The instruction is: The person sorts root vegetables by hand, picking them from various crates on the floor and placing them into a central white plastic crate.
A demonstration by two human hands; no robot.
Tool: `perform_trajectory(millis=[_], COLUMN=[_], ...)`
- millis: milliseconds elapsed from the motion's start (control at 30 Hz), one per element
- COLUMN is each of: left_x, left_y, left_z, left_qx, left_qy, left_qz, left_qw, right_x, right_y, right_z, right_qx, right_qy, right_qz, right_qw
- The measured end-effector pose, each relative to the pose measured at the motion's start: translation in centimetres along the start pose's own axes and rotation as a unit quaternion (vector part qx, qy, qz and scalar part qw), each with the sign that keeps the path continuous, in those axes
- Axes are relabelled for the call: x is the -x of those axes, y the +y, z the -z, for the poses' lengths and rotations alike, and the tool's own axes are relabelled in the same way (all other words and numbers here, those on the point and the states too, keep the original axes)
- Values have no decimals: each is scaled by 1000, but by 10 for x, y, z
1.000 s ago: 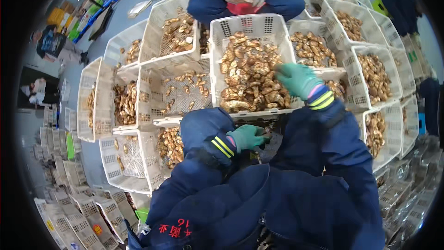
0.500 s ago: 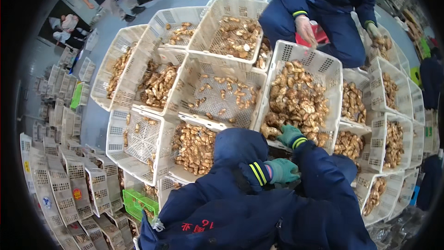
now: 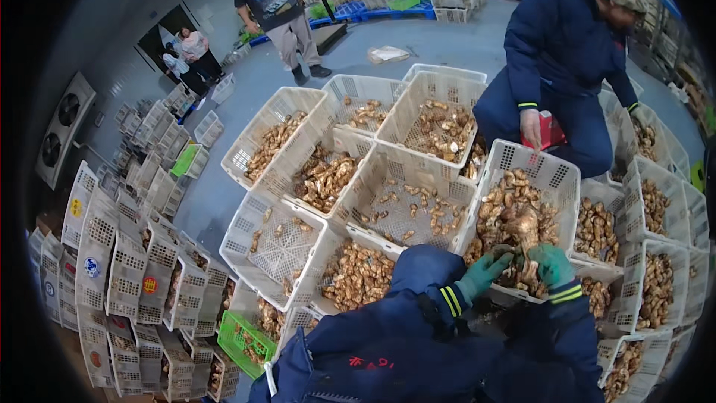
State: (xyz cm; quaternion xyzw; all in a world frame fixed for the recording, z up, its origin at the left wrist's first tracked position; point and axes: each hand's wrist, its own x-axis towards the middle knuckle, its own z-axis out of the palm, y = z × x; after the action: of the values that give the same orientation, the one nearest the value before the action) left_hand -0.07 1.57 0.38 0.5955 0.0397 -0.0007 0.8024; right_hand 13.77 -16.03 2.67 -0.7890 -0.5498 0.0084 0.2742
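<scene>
Mushroom (image 3: 524, 230) flanked by left hand (image 3: 485, 272) and right hand (image 3: 550, 265)

Half a second ago the left hand hung low beside the lap while the right hand alone was at the near edge of the white work basket (image 3: 538, 162). From where I stand, both green gloves are now at that near end, just apart, with one large mushroom between them. I'd judge the work has turned from a one-handed reach to handling a single piece with two hands. The mushroom's broad end points toward the far side of the basket; I can't tell whether it is lifted clear of the heap (image 3: 496, 216) or propped on it. The right hand's fingers are at its side, the left's are curled nearby, and how firmly either one grips is hidden from me.

Counting up: two gloved hands, one large mushroom, one work basket, its heap too tangled to number. At least seven white baskets with mushrooms crowd its left, among them one sparse basket (image 3: 377, 175) with upwards of a dozen small pieces. At least five more stand to the right. One bright green basket (image 3: 235, 339) sits at lower left. One co-worker (image 3: 548, 37) sits opposite, one person (image 3: 265, 0) stands beyond, and two people (image 3: 195, 46) are near the doorway.
</scene>
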Motion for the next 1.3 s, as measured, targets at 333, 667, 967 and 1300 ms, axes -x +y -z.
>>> perform_trajectory(millis=[333,667,967,1300], left_x=[1,-2,5,3], left_y=[3,-10,14,22], left_z=[-12,2,-4,-4], left_qx=[225,77,204,24], left_qy=[16,88,-158,26], left_qz=[170,143,75,103], left_qw=[959,983,963,994], right_x=[14,37,18,20], right_y=[-120,-87,-126,-114], right_z=[-4,-66,1,-17], right_qx=[-626,-526,-619,-702], right_qy=[70,20,4,88], right_qz=[-254,-359,-314,-450], right_qw=[734,771,720,546])
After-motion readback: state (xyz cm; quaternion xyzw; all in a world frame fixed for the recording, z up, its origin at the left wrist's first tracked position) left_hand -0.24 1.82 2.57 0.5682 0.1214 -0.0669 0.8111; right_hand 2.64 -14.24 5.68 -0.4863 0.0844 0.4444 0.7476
